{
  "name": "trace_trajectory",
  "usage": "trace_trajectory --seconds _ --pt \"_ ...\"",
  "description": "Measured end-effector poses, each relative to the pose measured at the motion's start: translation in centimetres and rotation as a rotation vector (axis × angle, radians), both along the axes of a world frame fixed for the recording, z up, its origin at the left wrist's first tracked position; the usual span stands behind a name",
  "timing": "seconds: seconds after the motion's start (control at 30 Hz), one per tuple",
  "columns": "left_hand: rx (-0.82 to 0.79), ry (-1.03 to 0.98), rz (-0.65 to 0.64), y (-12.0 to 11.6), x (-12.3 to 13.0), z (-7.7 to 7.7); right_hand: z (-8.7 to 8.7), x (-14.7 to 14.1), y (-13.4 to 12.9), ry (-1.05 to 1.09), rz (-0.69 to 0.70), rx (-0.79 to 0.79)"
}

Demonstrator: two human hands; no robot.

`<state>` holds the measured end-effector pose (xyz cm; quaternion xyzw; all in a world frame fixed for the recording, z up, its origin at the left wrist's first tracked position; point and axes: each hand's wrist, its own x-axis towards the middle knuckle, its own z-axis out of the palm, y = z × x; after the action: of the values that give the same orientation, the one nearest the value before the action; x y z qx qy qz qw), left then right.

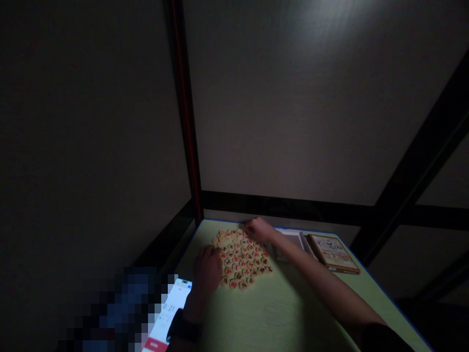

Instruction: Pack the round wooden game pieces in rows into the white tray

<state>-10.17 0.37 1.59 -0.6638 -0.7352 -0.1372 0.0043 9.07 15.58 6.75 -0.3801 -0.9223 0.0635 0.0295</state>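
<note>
Round wooden Chinese chess pieces [242, 264] with red and black characters lie in one flat, close-packed patch on the pale green table [256, 308]. At the left edge of the patch rests my left hand [208, 269], its fingers low and laid out beside the pieces, with no piece visible in it. My right hand [259, 229] reaches across to the far edge of the patch. Its fingers are curled down and closed among the pieces there, and whatever they hold is hidden. A few pieces at the far left [220, 239] show no character.
An open grey-white box tray [295, 238] lies behind my right forearm. Beside it is a printed box lid [335, 252]. A lit phone [164, 313] showing a timer is at the lower left. Dark-framed wall panels [286, 107] border the table's far side.
</note>
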Motion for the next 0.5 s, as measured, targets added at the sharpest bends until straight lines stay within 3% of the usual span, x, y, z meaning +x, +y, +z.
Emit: trace_trajectory --seconds 0.5 --pt "0.039 0.02 0.0 0.0 0.0 -0.2 -1.2 -0.7 1.4 -0.045 0.03 -0.021"
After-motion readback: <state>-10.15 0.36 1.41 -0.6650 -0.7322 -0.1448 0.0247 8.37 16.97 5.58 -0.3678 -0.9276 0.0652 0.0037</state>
